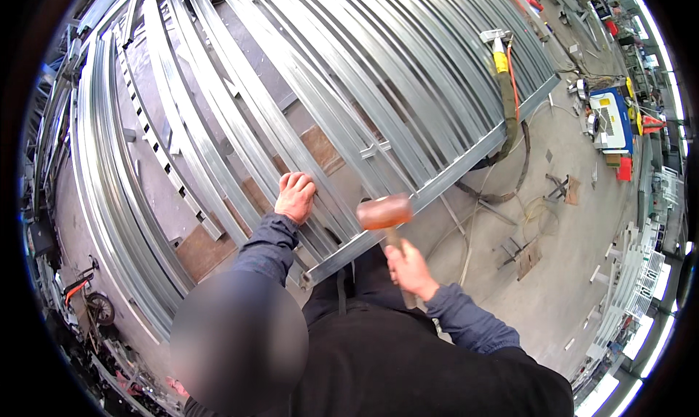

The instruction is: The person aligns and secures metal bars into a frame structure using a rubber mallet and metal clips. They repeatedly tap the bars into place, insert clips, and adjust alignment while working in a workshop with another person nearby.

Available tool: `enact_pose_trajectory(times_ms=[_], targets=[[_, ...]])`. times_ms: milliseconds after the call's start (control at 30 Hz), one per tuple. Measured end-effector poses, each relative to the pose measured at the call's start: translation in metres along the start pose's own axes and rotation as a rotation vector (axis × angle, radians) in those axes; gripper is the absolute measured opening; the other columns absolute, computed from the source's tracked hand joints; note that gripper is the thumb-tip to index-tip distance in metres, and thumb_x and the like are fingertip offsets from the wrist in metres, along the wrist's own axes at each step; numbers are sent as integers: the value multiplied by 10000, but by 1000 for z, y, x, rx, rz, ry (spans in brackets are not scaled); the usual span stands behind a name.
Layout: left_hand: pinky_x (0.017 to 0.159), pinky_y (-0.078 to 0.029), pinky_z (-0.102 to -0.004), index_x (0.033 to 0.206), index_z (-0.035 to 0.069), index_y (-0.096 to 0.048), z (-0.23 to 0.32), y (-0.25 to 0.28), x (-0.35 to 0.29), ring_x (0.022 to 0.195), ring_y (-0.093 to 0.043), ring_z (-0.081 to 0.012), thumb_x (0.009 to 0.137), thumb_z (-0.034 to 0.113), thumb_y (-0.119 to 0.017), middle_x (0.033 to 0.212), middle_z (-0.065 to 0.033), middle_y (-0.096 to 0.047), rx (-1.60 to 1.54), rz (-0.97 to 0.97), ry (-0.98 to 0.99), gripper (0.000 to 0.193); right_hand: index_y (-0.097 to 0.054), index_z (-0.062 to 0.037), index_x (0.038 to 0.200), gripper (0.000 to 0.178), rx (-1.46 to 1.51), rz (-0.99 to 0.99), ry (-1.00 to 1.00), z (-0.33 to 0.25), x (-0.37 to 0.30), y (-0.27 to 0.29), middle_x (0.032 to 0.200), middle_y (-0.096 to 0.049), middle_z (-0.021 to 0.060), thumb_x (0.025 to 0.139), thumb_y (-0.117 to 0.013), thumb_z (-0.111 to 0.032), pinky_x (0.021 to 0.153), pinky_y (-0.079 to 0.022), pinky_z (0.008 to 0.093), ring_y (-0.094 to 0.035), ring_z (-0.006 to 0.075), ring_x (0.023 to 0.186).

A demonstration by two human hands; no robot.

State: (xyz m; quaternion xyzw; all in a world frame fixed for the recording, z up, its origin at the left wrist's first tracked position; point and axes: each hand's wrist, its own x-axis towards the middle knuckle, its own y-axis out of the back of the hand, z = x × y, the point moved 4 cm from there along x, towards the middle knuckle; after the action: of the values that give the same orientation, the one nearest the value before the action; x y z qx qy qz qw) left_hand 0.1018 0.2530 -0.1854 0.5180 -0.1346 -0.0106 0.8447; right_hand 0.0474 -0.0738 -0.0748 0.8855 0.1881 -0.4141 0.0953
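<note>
My right hand (412,273) is closed round the handle of a mallet (384,211). Its reddish-brown head, smeared by motion, is up over the metal end track (466,159) of a frame. My left hand (296,197) has its fingers curled over a galvanized steel stud (266,123) near that track. Many parallel studs run away from me and meet the end track at their near ends. A small metal bracket (376,150) lies across some of them. A blurred round patch covers part of my left arm's side.
A welding torch (499,58) with a yellow section hangs over the frame's right side, its dark hose (508,118) trailing to the floor. Cables and metal stands (559,188) lie right. Stacked steel profiles (109,169) and a bicycle (99,308) are left. A blue-white machine (610,118) stands far right.
</note>
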Motion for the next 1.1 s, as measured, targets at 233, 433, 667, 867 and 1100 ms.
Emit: enact_pose_trajectory(times_ms=[233, 433, 667, 867, 1100], targets=[[1040, -442, -475, 974, 86, -678, 38, 11, 22, 1118, -614, -317, 775, 100, -704, 1059, -101, -662, -115, 76, 310, 201, -599, -78, 1076, 300, -68, 360, 418, -50, -29, 109, 721, -562, -49, 1006, -758, -322, 498, -446, 238, -526, 46, 557], [976, -523, -442, 1199, -89, -583, 169, -52, 73, 1083, -656, -358, 911, 526, -799, 1161, -229, -662, -801, -55, 1047, 713, -633, -8, 1040, 301, -456, 566, 531, -68, 20, 171, 740, -660, 55, 957, -785, -254, 568, -495, 337, -621, 141, 610], [998, -545, -489, 1301, -168, -437, 201, -72, 128, 1122, -698, -496, 893, 578, -762, 1190, -400, -672, -601, -345, 1171, 910, -691, 22, 1106, 439, -589, 224, 492, -153, 141, 210, 902, -739, 242, 896, -780, -353, 775, -558, 462, -742, 398, 867], [1010, -536, -531, 1257, -158, -477, 208, -90, 142, 1123, -688, -515, 884, 316, -664, 1159, -413, -676, -550, -312, 1192, 632, -685, 33, 1135, 432, -574, -23, 298, -211, 223, 223, 829, -717, 178, 916, -761, -331, 675, -549, 435, -697, 262, 668], [962, -550, -552, 1270, -128, -526, 198, -49, 82, 1067, -700, -519, 872, 279, -671, 1074, -373, -712, -372, -262, 1282, 587, -666, 18, 1145, 435, -585, -71, 269, -219, 265, 236, 792, -694, 152, 930, -707, -358, 746, -576, 455, -708, 331, 738]])
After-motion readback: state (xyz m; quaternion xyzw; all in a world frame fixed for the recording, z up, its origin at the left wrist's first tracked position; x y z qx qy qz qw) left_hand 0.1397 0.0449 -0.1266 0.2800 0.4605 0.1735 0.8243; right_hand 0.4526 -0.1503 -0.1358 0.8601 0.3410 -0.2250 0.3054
